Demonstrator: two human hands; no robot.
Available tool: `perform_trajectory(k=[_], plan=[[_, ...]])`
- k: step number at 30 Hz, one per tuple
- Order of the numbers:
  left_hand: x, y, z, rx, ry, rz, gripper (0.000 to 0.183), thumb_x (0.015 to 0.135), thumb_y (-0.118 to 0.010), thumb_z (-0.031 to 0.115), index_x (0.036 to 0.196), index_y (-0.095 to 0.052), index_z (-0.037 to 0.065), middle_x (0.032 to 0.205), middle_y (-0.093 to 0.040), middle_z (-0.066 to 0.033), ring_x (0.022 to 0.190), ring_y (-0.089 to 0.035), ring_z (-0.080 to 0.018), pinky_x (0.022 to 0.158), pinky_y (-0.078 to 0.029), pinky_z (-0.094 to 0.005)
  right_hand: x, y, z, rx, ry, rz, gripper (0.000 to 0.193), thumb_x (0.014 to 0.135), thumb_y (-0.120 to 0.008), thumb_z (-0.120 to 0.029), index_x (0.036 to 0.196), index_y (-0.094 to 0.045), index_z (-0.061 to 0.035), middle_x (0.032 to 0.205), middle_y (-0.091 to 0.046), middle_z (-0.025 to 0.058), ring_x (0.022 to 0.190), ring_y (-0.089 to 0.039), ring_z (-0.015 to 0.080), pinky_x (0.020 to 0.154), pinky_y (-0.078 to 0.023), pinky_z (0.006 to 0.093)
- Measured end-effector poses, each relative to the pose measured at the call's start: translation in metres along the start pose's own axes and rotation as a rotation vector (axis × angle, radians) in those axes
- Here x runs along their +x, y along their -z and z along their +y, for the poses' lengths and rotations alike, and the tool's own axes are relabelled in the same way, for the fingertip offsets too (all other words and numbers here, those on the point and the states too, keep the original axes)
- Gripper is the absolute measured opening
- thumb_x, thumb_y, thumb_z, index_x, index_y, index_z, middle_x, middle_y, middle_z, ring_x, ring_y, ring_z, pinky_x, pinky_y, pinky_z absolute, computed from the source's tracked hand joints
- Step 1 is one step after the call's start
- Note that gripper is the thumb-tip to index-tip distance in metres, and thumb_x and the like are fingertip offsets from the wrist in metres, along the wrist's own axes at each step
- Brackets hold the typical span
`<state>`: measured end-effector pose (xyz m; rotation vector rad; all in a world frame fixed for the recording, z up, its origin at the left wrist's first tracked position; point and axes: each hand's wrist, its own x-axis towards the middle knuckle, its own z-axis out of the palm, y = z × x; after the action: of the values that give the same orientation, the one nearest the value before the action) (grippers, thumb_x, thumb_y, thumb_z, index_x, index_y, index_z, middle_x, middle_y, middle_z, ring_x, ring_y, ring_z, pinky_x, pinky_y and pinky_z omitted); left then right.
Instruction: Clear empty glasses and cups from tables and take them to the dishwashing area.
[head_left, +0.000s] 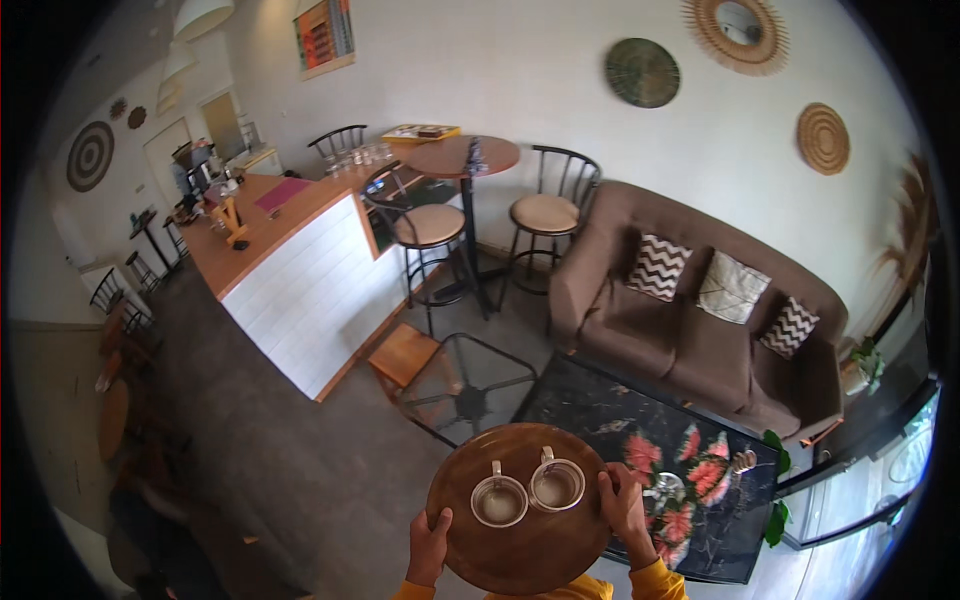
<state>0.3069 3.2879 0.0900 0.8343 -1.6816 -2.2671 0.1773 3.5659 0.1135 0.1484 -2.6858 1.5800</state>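
A round brown tray [530,435] is held out level in front of me by its two sides. My left hand [428,540] grips the left rim, thumb on top. On the opposite rim, my right hand [624,508] is closed the same way, its fingers partly hidden by the tray. Two glass cups sit side by side on the tray: the left cup [499,501] and the right cup [557,485], each with its handle pointing away from me. They look empty, or hold only a little.
A black marble-patterned table [570,400] with red-leaved plants [708,470] lies ahead right, before a brown sofa [690,350]. A glass-topped table [485,385] and wooden stool [403,356] stand ahead. The white-fronted counter [300,300] is left, with bar stools [430,225] and a round high table [450,157] beyond.
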Motion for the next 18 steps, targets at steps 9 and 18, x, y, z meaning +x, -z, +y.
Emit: perform_trajectory(k=[9,18], plan=[[0.119,0.132,0.067,0.006,-0.044,0.130,0.036,0.093,-0.062,0.019,0.119,-0.055,-0.004,0.109,-0.064,-0.0093,0.097,-0.061,-0.0164,0.084,-0.050,-0.0310,0.086,-0.185,-0.087,0.048,0.104,-0.026,0.020,0.093,-0.058,-0.015,0.102,-0.059,0.0035,0.073,-0.063,0.0108,0.066,-0.059,0.0128,0.062,-0.047,0.0288],[0.250,0.272,0.162,-0.072,-0.098,0.232,0.036,0.093,-0.063,0.018,0.119,-0.055,-0.005,0.112,-0.063,-0.0109,0.097,-0.061,-0.0174,0.085,-0.050,-0.0314,0.183,-0.371,-0.211,0.081,0.191,-0.132,0.023,0.094,-0.057,-0.017,0.104,-0.059,0.0040,0.085,-0.068,0.0173,0.079,-0.067,0.0201,0.069,-0.050,0.0316]])
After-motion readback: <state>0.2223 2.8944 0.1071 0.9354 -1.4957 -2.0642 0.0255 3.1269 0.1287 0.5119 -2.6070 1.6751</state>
